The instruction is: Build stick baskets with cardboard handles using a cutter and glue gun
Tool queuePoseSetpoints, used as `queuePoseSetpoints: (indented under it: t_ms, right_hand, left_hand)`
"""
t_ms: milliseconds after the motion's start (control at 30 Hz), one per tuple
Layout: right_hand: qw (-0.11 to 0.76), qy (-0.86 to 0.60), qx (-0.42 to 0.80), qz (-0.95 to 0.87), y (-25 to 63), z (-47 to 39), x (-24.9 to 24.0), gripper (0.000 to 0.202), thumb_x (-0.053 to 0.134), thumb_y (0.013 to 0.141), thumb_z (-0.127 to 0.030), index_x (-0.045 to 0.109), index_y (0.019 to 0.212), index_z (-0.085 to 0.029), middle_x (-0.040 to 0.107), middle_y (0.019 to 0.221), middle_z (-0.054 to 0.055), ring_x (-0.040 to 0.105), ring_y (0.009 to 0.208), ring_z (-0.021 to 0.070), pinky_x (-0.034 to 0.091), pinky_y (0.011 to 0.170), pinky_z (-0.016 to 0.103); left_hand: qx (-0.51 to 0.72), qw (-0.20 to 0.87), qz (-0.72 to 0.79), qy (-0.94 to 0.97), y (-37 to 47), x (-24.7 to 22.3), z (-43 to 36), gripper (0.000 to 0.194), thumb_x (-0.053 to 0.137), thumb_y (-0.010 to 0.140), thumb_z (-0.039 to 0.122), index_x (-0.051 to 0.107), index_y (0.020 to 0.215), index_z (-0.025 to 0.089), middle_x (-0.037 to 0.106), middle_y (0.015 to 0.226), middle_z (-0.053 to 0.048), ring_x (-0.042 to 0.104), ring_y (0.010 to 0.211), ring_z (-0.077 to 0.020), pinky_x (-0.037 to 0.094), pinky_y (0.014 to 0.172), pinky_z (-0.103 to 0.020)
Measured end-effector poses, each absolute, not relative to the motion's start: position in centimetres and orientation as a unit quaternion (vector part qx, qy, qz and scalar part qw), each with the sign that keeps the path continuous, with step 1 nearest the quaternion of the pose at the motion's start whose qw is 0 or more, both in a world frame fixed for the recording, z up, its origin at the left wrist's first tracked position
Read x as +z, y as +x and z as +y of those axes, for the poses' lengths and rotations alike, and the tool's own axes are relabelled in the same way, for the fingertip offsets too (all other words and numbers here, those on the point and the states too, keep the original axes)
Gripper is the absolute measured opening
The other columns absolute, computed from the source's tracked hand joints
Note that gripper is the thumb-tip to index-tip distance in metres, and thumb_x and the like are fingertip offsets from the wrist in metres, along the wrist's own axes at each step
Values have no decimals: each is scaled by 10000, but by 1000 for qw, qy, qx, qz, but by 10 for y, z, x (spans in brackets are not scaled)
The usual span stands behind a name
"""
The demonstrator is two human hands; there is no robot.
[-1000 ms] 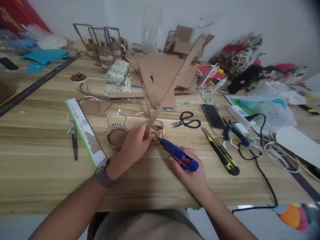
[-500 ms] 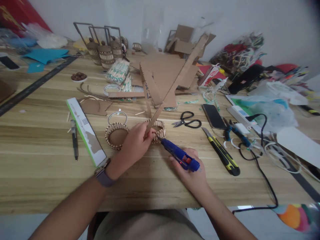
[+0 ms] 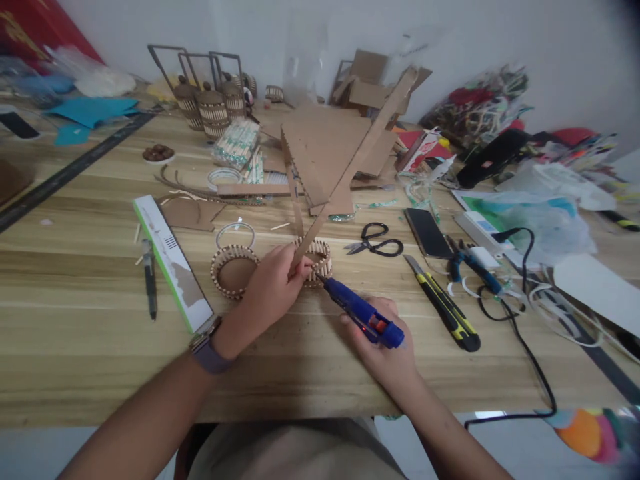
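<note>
My left hand (image 3: 277, 280) is closed, pinching a long cardboard strip (image 3: 345, 175) that rises up and away to the right. Its fingers are at a small round basket (image 3: 325, 253) ringed with short wooden sticks, and they cover its left side. A blue hot glue gun (image 3: 363, 311) is in my right hand (image 3: 387, 340), its nozzle pointing at the near rim of that basket; whether it touches cannot be made out. A second stick-ringed basket (image 3: 235, 272) with a cardboard bottom sits to the left, partly behind my left hand.
Scissors (image 3: 375, 241), a yellow-black utility knife (image 3: 443, 303), a phone (image 3: 427, 232) and pliers (image 3: 475, 269) lie to the right. A white-green box (image 3: 173, 262) and a pen (image 3: 149, 280) lie left. Cardboard sheets (image 3: 325, 147) and lidded stick baskets (image 3: 214, 115) stand behind.
The glue gun and my right hand have shifted very slightly right and toward me. My left hand and the cardboard strip have hardly moved.
</note>
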State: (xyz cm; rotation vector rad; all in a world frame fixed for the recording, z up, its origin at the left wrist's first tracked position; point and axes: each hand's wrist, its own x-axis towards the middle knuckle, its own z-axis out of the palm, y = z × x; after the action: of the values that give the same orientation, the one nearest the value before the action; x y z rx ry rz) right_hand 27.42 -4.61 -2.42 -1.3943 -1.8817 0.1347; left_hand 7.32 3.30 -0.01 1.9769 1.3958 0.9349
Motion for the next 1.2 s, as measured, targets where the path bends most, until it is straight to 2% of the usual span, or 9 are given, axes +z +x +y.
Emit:
queuePoseSetpoints:
  t_ms: [367,733,1200]
  right_hand:
    - [384,-533,15,-754,269,-45,-21,306,596,938,-317,448,681,-242,491,599,-48,504,590,161,390,646,323]
    - [366,-539,11,-759,267,-46,-20,238,584,936,-305,483,728,-251,549,619,-27,519,610,184,371,661,346]
    - [362,-536,7,-763,270,-46,-26,305,598,937,-288,428,687,-247,543,614,-35,520,607,175,350,670,342]
  left_hand:
    - [350,279,511,734,73,1,32,150,552,885,147,491,774,228,753,941,-38,635,764,-200,520,796,-367]
    - [350,285,508,733,74,1,32,137,536,892,140,500,797,233,760,945,-36,669,821,-210,539,804,-371]
    - [348,283,515,730,73,1,32,177,544,903,169,454,766,236,760,958,-46,674,823,-211,534,789,-371]
